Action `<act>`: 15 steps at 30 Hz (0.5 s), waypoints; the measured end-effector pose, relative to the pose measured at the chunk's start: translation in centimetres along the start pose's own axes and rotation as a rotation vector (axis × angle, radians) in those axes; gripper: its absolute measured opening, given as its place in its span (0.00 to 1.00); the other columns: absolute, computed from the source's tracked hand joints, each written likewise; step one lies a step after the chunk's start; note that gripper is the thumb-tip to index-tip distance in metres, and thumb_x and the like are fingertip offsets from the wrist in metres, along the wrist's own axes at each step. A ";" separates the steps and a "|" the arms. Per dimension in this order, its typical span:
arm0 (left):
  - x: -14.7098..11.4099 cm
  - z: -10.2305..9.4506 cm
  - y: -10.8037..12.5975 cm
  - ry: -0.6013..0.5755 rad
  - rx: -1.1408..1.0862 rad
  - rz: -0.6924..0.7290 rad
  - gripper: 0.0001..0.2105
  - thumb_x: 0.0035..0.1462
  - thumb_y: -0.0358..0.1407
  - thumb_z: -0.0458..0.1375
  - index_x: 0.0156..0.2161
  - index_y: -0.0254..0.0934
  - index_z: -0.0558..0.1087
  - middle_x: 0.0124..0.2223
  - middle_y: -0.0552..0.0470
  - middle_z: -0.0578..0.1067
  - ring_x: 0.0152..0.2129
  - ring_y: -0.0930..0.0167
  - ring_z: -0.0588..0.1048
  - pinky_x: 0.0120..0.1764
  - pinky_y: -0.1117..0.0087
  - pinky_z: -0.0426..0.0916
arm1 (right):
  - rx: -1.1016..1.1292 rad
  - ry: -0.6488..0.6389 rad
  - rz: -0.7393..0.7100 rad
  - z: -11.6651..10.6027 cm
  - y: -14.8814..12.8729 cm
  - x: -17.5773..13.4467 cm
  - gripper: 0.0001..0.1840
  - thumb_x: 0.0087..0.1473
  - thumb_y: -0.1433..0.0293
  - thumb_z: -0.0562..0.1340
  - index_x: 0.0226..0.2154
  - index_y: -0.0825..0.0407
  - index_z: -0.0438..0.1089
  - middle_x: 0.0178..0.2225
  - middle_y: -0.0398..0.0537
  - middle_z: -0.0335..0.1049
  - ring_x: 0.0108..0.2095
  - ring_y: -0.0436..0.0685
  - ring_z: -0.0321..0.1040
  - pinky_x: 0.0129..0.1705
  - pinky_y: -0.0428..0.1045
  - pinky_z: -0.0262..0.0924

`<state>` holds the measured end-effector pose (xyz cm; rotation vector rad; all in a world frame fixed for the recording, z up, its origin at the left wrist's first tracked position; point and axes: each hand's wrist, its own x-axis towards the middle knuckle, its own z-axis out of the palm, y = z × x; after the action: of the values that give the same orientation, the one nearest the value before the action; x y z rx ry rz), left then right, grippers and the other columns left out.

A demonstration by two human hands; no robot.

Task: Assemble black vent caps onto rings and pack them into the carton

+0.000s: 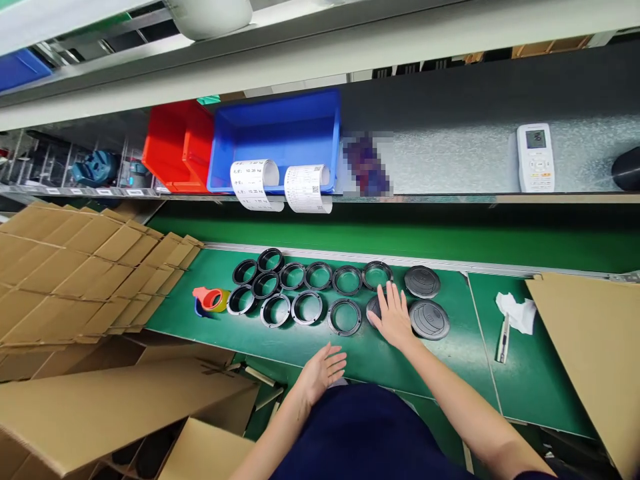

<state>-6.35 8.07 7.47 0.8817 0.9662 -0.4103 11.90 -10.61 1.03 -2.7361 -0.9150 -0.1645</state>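
Observation:
My right hand [395, 317] lies flat, fingers stretched out, over a round black cap [373, 308] that it partly hides. To its right sit two more black disc-shaped caps, one at the back [422, 282] and one nearer me [429, 319]. Left of that hand, several black rings stand in rows on the green table; the closest is a ring [345, 332] in the front row. My left hand [321, 369] hovers by the table's front edge, palm turned inward, fingers apart, with nothing in it.
Tape rolls [213, 300] lie left of the rings. At the right are a utility knife [503, 340] and white tissue [517, 312]. Cardboard stacks [90, 267] flank the left, a cardboard sheet [590, 347] the right. Above, a shelf holds a blue bin [275, 120], red bin [175, 143] and remote [535, 159].

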 end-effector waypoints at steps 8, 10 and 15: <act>2.2 1.9 1.4 0.037 0.539 0.240 0.22 0.57 0.47 0.50 0.50 0.31 0.66 0.52 0.32 0.71 0.50 0.53 0.71 0.55 0.49 0.63 | -0.008 -0.132 -0.063 1.3 0.3 0.0 0.36 0.65 0.55 0.48 0.68 0.58 0.47 0.69 0.61 0.41 0.69 0.66 0.39 0.67 0.66 0.33; 3.7 4.9 2.5 0.014 0.709 0.430 0.24 0.50 0.44 0.58 0.50 0.32 0.68 0.54 0.33 0.69 0.55 0.48 0.64 0.62 0.46 0.52 | -0.022 -0.082 -0.016 -0.2 2.0 -0.3 0.36 0.64 0.55 0.48 0.67 0.57 0.50 0.69 0.60 0.44 0.68 0.67 0.41 0.67 0.67 0.34; 7.1 13.8 1.7 -0.018 1.020 0.752 0.43 0.26 0.29 0.72 0.55 0.47 0.71 0.68 0.45 0.53 0.64 0.39 0.44 0.64 0.39 0.38 | -0.062 -0.007 -0.007 -5.4 7.2 -4.8 0.36 0.48 0.62 0.57 0.61 0.45 0.64 0.62 0.60 0.59 0.59 0.75 0.56 0.57 0.72 0.48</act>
<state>5.98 -1.41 5.97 2.0612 0.2895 -0.2342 12.30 -20.43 3.92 -2.7915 -0.9371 -0.1879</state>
